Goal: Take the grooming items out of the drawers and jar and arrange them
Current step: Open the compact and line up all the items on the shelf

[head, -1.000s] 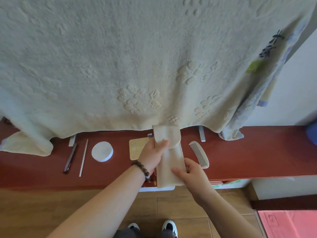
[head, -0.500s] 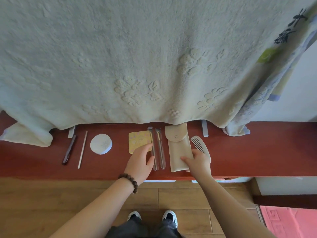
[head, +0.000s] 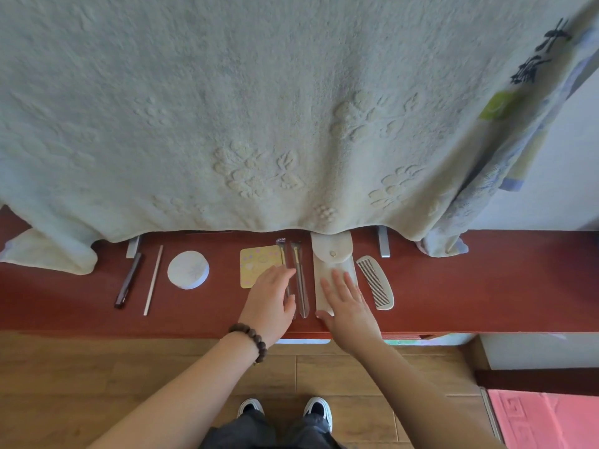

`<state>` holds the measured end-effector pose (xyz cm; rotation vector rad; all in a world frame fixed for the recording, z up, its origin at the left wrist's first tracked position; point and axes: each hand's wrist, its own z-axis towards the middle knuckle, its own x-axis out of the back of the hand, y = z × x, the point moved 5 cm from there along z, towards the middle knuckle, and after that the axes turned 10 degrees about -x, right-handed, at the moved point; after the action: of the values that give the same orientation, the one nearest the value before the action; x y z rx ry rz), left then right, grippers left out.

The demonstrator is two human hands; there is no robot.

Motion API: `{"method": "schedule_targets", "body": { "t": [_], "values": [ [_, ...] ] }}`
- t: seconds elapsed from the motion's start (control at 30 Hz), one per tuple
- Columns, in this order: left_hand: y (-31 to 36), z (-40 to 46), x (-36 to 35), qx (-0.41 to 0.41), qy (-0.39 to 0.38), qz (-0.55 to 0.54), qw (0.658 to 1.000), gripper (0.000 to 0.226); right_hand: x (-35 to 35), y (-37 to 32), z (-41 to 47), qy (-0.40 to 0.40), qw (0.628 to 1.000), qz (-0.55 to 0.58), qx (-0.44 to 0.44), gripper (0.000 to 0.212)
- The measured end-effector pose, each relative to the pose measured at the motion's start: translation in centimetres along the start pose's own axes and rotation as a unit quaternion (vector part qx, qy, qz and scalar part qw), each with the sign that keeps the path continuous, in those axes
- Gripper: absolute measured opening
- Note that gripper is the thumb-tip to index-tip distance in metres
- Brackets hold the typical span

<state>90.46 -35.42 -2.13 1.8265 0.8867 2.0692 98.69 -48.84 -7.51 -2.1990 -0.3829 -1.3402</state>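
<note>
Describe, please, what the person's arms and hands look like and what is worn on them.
Both forearms are bare, with no sleeves in view. The left hand has a bracelet of dark brown round wooden beads around the wrist. The right hand wears nothing visible: no ring, watch or glove.

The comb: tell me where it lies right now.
In the head view the white comb lies flat on the red shelf, right of centre, just right of the beige pouch under the right hand and below the hanging towel.
</note>
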Motion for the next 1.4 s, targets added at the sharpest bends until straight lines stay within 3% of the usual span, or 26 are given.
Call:
{"method": "schedule_targets", "body": {
  "t": [0.1,0.17,0.33,0.5,0.73,0.83,0.97,1.13,1.27,1.4],
  "values": [
    [0.9,0.5,-1.5,-0.017,-0.042,0.045,0.998,0.050,2.5,1.8,0.7,0.065,0.993,0.102,-0.015,0.051],
    [1.6,1.0,-2.8,-0.036,-0.078,0.085,0.993,0.053,3.8,4.5,1.0,0.131,0.987,0.087,-0.032,0.050],
    [3.6,1.7,-6.3,-0.089,-0.176,0.154,0.968,0.063,2.9,8.5,1.3,0.078,0.996,0.003,-0.029,0.054],
    [3.4,0.9,-7.4,-0.086,-0.206,0.150,0.963,0.061,2.4,8.2,1.4,0.111,0.992,0.021,-0.052,0.050],
    [0.9,-0.8,-3.3,-0.027,-0.112,0.128,0.985,0.053,3.4,5.6,1.2,0.158,0.977,0.109,-0.096,0.049],
    [-1.8,-2.2,-0.7,0.016,-0.074,0.123,0.989,0.051,4.2,0.8,0.9,0.182,0.973,0.136,-0.052,0.041],
    [-6.3,-4.5,3.2,0.065,-0.012,0.107,0.992,0.052,2.9,-7.9,0.9,0.160,0.975,0.146,0.045,0.034],
    [-12.9,-7.6,8.7,0.086,0.038,0.094,0.991,0.048,-0.4,-17.5,2.2,0.089,0.985,0.131,0.067,0.039],
    [-18.0,-9.6,12.6,0.083,0.065,0.084,0.991,0.047,-2.5,-23.0,3.6,0.058,0.989,0.131,0.043,0.050],
    [-21.0,-10.7,15.5,0.073,0.065,0.077,0.992,0.047,-3.7,-26.7,5.0,0.022,0.996,0.089,0.021,0.079]
  ]
}}
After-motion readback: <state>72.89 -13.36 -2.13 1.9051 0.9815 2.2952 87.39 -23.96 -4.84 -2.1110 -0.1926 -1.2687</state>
